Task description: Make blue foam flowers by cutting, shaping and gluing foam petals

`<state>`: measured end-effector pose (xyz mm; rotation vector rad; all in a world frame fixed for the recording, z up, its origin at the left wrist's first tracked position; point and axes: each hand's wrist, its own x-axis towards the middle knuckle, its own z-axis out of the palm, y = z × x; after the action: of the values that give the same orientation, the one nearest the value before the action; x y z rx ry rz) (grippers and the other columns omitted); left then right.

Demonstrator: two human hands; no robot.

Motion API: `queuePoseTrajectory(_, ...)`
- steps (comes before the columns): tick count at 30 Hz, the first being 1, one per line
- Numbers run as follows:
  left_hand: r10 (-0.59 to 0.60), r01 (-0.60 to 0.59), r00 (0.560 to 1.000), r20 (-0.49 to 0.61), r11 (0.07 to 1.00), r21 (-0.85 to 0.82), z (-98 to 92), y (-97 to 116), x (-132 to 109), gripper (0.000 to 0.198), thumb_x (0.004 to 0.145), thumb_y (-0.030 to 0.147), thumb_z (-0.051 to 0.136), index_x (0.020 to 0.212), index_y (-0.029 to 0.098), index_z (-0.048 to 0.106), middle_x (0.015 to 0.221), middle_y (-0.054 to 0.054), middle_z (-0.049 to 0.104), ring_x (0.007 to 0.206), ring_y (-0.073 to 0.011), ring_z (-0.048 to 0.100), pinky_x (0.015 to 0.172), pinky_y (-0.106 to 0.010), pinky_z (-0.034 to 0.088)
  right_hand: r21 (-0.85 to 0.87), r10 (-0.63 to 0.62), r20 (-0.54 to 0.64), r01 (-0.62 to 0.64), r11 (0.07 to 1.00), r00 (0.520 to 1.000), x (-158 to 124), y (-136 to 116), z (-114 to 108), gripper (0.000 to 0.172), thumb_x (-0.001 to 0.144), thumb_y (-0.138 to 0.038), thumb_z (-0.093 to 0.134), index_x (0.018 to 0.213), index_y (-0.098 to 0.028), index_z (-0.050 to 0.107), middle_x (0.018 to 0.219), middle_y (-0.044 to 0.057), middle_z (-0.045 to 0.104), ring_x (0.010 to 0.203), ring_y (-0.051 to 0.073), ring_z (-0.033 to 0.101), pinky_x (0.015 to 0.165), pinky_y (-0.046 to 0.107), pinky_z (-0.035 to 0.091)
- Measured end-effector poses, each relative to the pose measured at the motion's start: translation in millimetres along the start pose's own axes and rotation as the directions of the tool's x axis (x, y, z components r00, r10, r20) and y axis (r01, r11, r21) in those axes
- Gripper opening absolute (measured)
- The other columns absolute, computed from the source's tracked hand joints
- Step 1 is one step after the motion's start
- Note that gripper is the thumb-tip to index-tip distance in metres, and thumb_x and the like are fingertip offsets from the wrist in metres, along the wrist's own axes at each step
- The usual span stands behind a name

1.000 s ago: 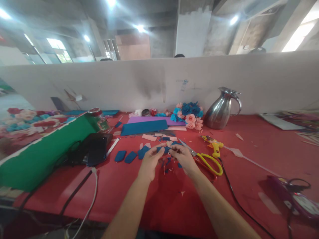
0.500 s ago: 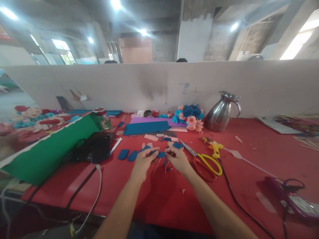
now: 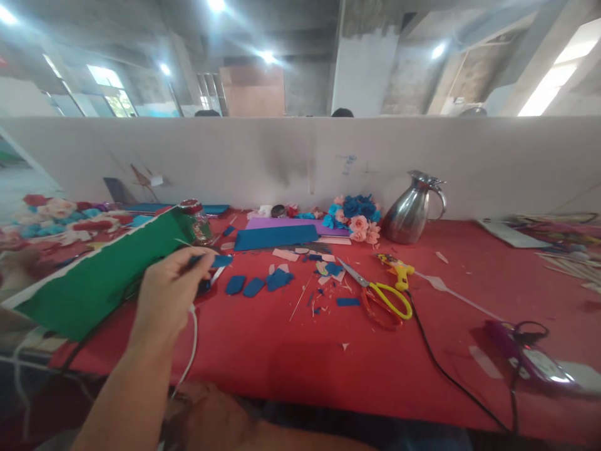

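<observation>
My left hand is raised over the left part of the table, thumb and fingers pinched on a small blue paper piece. A thin pale strip juts out by its fingertips; whether the hand holds it I cannot tell. Low at the table's front edge, my right hand reaches across to the left beside a white cable. It is dim and blurred, so its fingers are unclear. Cut blue paper pieces lie right of my left hand. Scissors with yellow and red handles rest farther right.
A green board stands slanted at the left, near a red-lidded jar. Paper flowers and a steel jug stand at the back. A yellow glue gun and a purple device trail cords at the right.
Both hands have left the middle of the table. The left moved left with a blue paper piece; the right dropped to the front edge. A blue strip now shows beside the scissors.
</observation>
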<state>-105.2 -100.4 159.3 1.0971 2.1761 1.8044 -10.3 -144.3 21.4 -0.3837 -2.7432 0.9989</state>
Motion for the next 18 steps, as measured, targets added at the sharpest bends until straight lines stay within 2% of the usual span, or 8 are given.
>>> queuePoseTrajectory(3, 0.009, -0.059, 0.963, 0.268, 0.982, 0.180, 14.7, -12, -3, 0.027, 0.065, 0.044, 0.067, 0.075, 0.019, 0.070, 0.051, 0.003, 0.054, 0.052, -0.0129, 0.047, 0.049, -0.022, 0.035, -0.082, 0.085, 0.005, -0.085, 0.993, 0.996, -9, -1, -11, 0.018, 0.073, -0.031, 0.059, 0.086, -0.022, 0.068, 0.084, 0.004, 0.074, 0.069, 0.021, 0.067, 0.056, 0.028, 0.049)
queuePoseTrajectory(5, -0.016, -0.065, 0.940, 0.341, 0.972, 0.225, 26.2, -23, -1, 0.029, 0.067, 0.047, 0.063, 0.074, 0.020, 0.069, 0.053, 0.002, 0.058, 0.053, -0.0149, 0.051, 0.051, -0.024, 0.036, -0.124, 0.070, -0.019, -0.071, 0.990, 0.997, -15, 8, -26, 0.023, 0.076, -0.027, 0.055, 0.093, -0.019, 0.068, 0.090, 0.008, 0.074, 0.076, 0.023, 0.069, 0.056, 0.028, 0.050)
queuePoseTrajectory(8, -0.013, -0.123, 0.890, 0.455, 0.955, 0.268, 43.1, -35, 6, 0.028, 0.070, 0.047, 0.059, 0.073, 0.021, 0.070, 0.059, 0.000, 0.065, 0.058, -0.0175, 0.057, 0.054, -0.025, 0.039, -0.070, -0.012, -0.059, 0.007, 0.998, 0.998, -25, 24, -46, 0.024, 0.073, -0.024, 0.057, 0.093, -0.023, 0.068, 0.089, 0.004, 0.074, 0.081, 0.021, 0.068, 0.060, 0.025, 0.049)
queuePoseTrajectory(10, 0.025, -0.226, 0.854, 0.519, 0.917, 0.328, 52.8, -38, 10, 0.023, 0.071, 0.042, 0.058, 0.070, 0.023, 0.070, 0.061, -0.001, 0.067, 0.059, -0.0185, 0.058, 0.056, -0.025, 0.039, 0.021, 0.100, -0.186, -0.097, 0.995, 0.977, -34, 40, -60, 0.020, 0.073, -0.022, 0.056, 0.088, -0.025, 0.069, 0.082, 0.002, 0.074, 0.077, 0.020, 0.067, 0.062, 0.025, 0.047)
queuePoseTrajectory(11, 0.052, -0.284, 0.842, 0.538, 0.889, 0.358, 57.4, -38, 11, 0.020, 0.072, 0.039, 0.057, 0.069, 0.024, 0.070, 0.062, -0.001, 0.068, 0.060, -0.0189, 0.058, 0.057, -0.026, 0.039, 0.081, 0.193, -0.276, -0.177, 0.981, 0.942, -39, 50, -69, 0.019, 0.075, -0.020, 0.053, 0.085, -0.024, 0.069, 0.079, 0.003, 0.073, 0.075, 0.019, 0.067, 0.062, 0.025, 0.046)
queuePoseTrajectory(13, 0.094, -0.370, 0.814, 0.573, 0.845, 0.387, 67.0, -38, 12, 0.017, 0.073, 0.032, 0.055, 0.069, 0.025, 0.069, 0.068, -0.002, 0.071, 0.064, -0.0197, 0.061, 0.060, -0.026, 0.039, 0.215, 0.352, -0.440, -0.283, 0.935, 0.826, -47, 75, -93, 0.020, 0.078, -0.019, 0.048, 0.080, -0.021, 0.068, 0.073, 0.004, 0.070, 0.068, 0.019, 0.064, 0.061, 0.026, 0.044)
queuePoseTrajectory(17, 0.104, -0.451, 0.790, 0.604, 0.765, 0.460, 95.3, -30, 4, 0.020, 0.080, 0.022, 0.050, 0.075, 0.022, 0.069, 0.081, -0.007, 0.073, 0.077, -0.0217, 0.065, 0.068, -0.028, 0.041, 0.415, 0.375, -0.635, -0.110, 0.903, 0.675, -55, 126, -147, 0.023, 0.075, -0.023, 0.054, 0.094, -0.021, 0.067, 0.089, 0.004, 0.068, 0.072, 0.016, 0.059, 0.062, 0.025, 0.045)
queuePoseTrajectory(18, 0.103, -0.489, 0.774, 0.625, 0.723, 0.488, 104.6, -27, -1, 0.021, 0.082, 0.021, 0.049, 0.077, 0.021, 0.069, 0.083, -0.008, 0.073, 0.079, -0.0226, 0.065, 0.068, -0.029, 0.041, 0.434, 0.370, -0.665, -0.068, 0.898, 0.649, -55, 136, -156, 0.032, 0.073, -0.026, 0.059, 0.105, -0.021, 0.065, 0.091, 0.004, 0.067, 0.071, 0.015, 0.058, 0.062, 0.025, 0.045)
